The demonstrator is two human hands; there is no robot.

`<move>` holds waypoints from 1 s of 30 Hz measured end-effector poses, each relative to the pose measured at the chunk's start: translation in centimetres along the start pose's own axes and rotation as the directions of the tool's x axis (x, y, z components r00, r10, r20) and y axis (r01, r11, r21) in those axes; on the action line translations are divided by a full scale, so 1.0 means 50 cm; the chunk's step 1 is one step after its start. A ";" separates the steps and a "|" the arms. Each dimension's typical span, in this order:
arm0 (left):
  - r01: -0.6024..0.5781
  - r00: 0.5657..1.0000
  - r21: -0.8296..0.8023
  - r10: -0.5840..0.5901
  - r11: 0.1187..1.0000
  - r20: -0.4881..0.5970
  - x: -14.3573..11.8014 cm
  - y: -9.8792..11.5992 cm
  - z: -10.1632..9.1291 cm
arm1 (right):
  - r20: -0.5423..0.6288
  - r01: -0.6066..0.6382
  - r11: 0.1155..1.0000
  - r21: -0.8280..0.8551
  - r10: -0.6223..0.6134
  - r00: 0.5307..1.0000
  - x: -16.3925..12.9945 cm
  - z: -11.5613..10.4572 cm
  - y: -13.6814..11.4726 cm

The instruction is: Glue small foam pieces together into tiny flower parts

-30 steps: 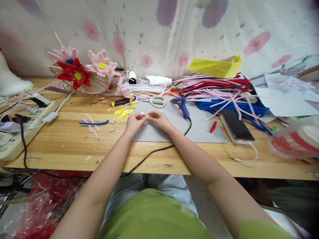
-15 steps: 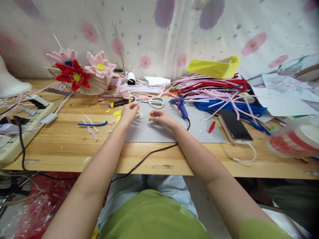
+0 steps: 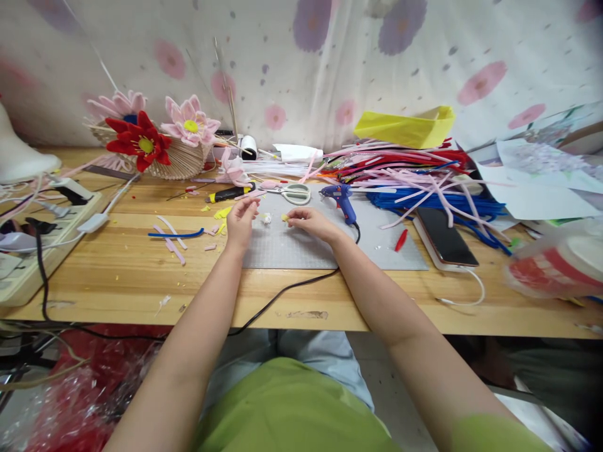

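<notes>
My right hand (image 3: 311, 223) is closed in a pinch over the grey cutting mat (image 3: 301, 251), with a small yellow piece (image 3: 285, 218) at its fingertips. My left hand (image 3: 241, 221) hovers by the mat's left side, thumb and fingers drawn together; what they hold, if anything, is too small to make out. Between the two hands lies a little white scrap (image 3: 267, 218) on the mat. Just beyond them are scissors (image 3: 296, 194) with pale handles and a yellow-and-black utility knife (image 3: 230, 193). A blue glue gun (image 3: 342, 202) rests right of my right hand.
Pink, red and blue pipe cleaners (image 3: 424, 202) are heaped at the back right, near a phone (image 3: 446, 236) and a cup (image 3: 556, 267). Fuzzy flowers (image 3: 144, 145) stand back left, a power strip (image 3: 51, 251) at far left. A black cord (image 3: 282, 292) crosses the front.
My left hand has shifted slightly down and left, away from the white scrap. My right hand has moved a touch to the right, keeping the yellow piece.
</notes>
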State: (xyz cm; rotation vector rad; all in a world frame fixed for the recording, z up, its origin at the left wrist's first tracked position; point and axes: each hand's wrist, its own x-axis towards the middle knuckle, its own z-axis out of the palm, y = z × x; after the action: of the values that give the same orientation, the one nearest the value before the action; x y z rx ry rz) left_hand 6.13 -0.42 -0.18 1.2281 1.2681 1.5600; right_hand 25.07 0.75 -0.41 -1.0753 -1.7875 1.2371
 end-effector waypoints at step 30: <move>0.523 0.851 -0.660 -0.378 0.540 0.365 0.003 0.025 -0.023 | -0.017 -0.089 0.933 0.349 0.102 0.995 0.069 0.085 -0.064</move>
State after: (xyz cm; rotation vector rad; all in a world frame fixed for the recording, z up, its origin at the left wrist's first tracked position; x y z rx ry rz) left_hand 4.97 -0.83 1.03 0.4226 0.6086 1.3058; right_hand 19.13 1.69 1.65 -0.9789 -1.4323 1.5160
